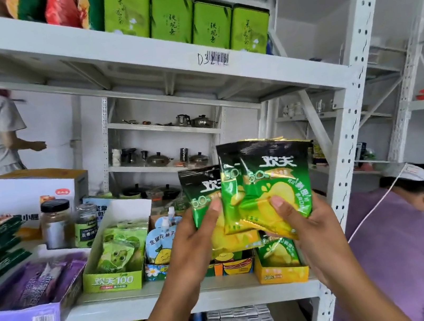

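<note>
Green-yellow snack packets (272,178) marked "50", fanned above the yellow box (281,274); left hand (198,237) and right hand (304,226) raised, thumbs pinching them.

Free room under the upper shelf (135,69); white upright (351,138) close right, spout pouches (162,237) and jars (57,223) left.

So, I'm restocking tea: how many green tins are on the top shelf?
4, in a row on the top shelf: leftmost tin, second tin, third tin, rightmost tin at the shelf's right end. Others may be hidden behind them.
</note>
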The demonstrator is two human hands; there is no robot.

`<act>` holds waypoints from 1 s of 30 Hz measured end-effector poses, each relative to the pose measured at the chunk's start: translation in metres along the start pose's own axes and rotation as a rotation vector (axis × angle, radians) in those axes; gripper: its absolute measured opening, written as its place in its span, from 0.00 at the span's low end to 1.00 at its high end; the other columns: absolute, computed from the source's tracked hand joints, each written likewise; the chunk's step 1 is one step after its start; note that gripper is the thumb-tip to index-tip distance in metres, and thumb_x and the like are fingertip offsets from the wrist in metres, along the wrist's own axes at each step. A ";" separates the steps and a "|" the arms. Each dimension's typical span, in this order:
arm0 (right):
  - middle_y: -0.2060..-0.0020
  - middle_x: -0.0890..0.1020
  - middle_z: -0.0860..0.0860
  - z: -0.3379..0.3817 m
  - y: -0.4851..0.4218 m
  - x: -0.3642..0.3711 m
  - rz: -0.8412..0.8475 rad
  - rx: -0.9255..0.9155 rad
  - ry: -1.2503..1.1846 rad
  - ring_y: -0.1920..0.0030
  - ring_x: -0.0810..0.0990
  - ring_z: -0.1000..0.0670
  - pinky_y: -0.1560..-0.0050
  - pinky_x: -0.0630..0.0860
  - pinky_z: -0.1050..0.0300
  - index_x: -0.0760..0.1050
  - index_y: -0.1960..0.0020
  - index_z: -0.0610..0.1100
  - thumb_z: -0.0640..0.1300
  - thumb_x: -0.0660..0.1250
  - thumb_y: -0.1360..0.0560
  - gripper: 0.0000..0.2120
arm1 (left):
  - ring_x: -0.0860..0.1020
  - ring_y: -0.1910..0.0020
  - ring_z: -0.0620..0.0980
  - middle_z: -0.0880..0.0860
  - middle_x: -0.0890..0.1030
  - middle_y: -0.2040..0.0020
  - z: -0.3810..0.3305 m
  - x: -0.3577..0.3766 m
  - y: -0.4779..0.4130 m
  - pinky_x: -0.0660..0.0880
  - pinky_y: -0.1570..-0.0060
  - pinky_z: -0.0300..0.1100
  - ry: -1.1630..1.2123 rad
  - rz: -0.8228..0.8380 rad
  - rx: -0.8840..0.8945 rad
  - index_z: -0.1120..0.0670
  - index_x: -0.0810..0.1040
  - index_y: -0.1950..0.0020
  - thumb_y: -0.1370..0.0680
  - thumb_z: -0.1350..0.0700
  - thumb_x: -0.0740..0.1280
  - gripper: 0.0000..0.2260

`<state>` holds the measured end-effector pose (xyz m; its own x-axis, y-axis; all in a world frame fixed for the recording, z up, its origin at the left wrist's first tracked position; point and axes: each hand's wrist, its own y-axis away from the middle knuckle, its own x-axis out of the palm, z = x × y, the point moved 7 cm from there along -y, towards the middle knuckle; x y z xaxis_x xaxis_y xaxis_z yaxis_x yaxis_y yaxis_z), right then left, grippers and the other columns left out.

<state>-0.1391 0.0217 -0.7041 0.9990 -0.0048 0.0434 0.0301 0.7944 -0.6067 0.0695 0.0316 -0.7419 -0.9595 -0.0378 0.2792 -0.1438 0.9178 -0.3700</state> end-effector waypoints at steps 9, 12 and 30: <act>0.52 0.86 0.55 -0.017 -0.002 0.010 0.158 0.062 0.344 0.56 0.87 0.54 0.66 0.83 0.52 0.74 0.37 0.52 0.50 0.75 0.23 0.17 | 0.81 0.52 0.29 0.30 0.84 0.52 0.015 0.008 0.002 0.79 0.50 0.30 -0.208 0.094 0.073 0.42 0.76 0.42 0.20 0.59 0.71 0.13; 0.46 0.84 0.64 -0.028 0.002 0.013 0.253 0.042 0.504 0.45 0.83 0.61 0.43 0.79 0.56 0.71 0.34 0.55 0.62 0.68 0.25 0.22 | 0.76 0.54 0.20 0.20 0.78 0.57 0.023 0.012 0.003 0.72 0.55 0.21 -0.241 0.158 0.062 0.36 0.71 0.44 0.18 0.60 0.67 0.17; 0.48 0.88 0.55 -0.092 -0.036 -0.072 0.168 0.370 0.241 0.42 0.85 0.51 0.41 0.80 0.55 0.82 0.41 0.50 0.55 0.70 0.24 0.14 | 0.80 0.40 0.37 0.43 0.84 0.39 0.104 0.111 -0.071 0.76 0.39 0.37 -0.342 0.301 0.056 0.48 0.76 0.31 0.20 0.46 0.70 0.18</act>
<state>-0.2089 -0.0622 -0.7581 0.9693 0.0364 -0.2431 -0.1021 0.9592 -0.2636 -0.0524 -0.0791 -0.7770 -0.9840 0.0904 -0.1535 0.1500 0.8854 -0.4399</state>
